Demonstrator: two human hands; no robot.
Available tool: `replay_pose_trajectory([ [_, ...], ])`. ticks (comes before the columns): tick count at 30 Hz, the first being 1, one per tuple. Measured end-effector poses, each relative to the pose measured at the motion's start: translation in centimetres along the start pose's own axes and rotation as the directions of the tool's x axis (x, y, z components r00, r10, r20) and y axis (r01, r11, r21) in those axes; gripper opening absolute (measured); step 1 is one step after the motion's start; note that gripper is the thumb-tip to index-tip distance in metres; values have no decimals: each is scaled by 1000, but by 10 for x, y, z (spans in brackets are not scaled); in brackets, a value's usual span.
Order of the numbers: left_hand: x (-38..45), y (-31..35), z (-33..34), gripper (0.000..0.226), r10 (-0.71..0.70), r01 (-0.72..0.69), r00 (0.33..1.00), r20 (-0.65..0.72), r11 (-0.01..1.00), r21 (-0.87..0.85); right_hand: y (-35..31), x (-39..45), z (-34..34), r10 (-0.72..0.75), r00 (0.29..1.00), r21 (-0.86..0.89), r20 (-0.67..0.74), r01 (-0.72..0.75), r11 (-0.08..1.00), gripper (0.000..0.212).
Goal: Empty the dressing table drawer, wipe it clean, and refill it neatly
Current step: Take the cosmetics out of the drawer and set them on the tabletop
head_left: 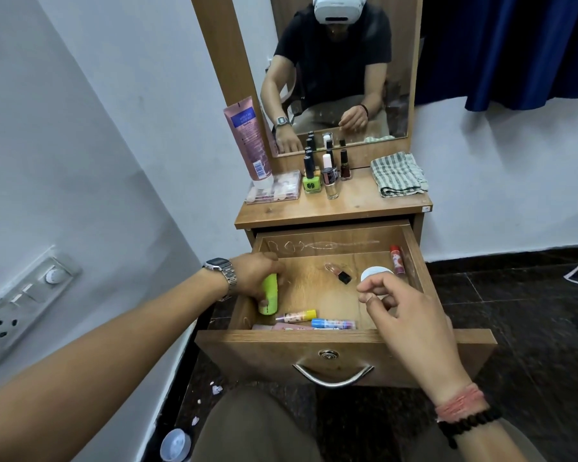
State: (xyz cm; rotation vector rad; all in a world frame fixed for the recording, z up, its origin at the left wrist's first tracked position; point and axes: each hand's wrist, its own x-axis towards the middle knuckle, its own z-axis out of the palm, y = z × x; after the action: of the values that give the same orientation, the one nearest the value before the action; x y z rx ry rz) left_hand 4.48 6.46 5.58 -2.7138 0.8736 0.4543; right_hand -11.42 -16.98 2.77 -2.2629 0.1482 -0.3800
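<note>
1. The drawer [344, 348] of the dressing table [334, 208] is pulled out, with several things lying in it.
2. The left hand [252, 273] reaches into the drawer's left side, its fingers curled round a lime-green tube [268, 299] that stands tilted against the left wall.
3. The right hand [402, 310] hovers over the drawer's right front part; its fingers are loosely curled and apart, holding nothing.
4. Just beyond the right hand lies a white jar [374, 272], partly hidden by the fingers.
5. A red tube [396, 260] lies along the right wall; a small pink bottle [338, 272] with a black cap lies near the middle.
6. Near the front wall lie a yellow-capped tube [296, 315] and a blue-capped tube [332, 324], close together.
7. On the tabletop stand nail-polish bottles [326, 175], a pink tube [249, 141] propped on a clear box [274, 190], and a folded checked cloth [399, 175] at the right.
8. Behind them rises the mirror [331, 71].
</note>
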Motion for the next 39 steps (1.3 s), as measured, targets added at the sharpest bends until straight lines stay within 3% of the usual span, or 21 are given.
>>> replay_pose_trajectory([
  [3, -7, -3, -7, 47, 2, -13, 993, -122, 996, -92, 0, 0, 0, -3, 1000, 6, 3, 3, 1000, 9],
  [6, -16, -10, -21, 44, -72, -29, 941, -329, 956, -292, 0, 0, 0, -10, 1000, 4, 1, 10, 1000, 8],
  [11, -16, -27, -53, 41, -382, 1, 721, -579, 835, -550, -1, -1, 0, -13, 1000, -15, 2, 13, 1000, 9],
  [15, 1, -39, -66, 51, -545, 84, 613, -572, 765, -639, -1, -1, 0, -13, 1000, -15, 2, 13, 1000, 9],
  [22, 22, -54, -66, 61, -667, 167, 556, -496, 674, -720, 0, 0, 0, -29, 1000, 9, 3, 29, 1000, 10],
  [26, 28, -58, -67, 62, -683, 186, 556, -472, 657, -731, 1, 0, 1, -35, 999, 17, -1, 35, 999, 9],
  [32, 33, -63, -57, 61, -701, 164, 523, -485, 641, -750, 4, 1, 2, -34, 999, 38, -7, 35, 999, 9],
  [35, 29, -61, -54, 72, -695, 121, 521, -496, 636, -762, 4, 1, 2, -41, 999, 36, -10, 42, 998, 9],
  [37, 21, -59, -52, 71, -705, 62, 419, -572, 651, -757, 4, 1, 2, -42, 999, 34, -3, 42, 999, 8],
  [39, 12, -52, -51, 51, -669, -33, 289, -685, 708, -705, 4, 0, 3, -42, 999, 29, -4, 42, 999, 9],
])
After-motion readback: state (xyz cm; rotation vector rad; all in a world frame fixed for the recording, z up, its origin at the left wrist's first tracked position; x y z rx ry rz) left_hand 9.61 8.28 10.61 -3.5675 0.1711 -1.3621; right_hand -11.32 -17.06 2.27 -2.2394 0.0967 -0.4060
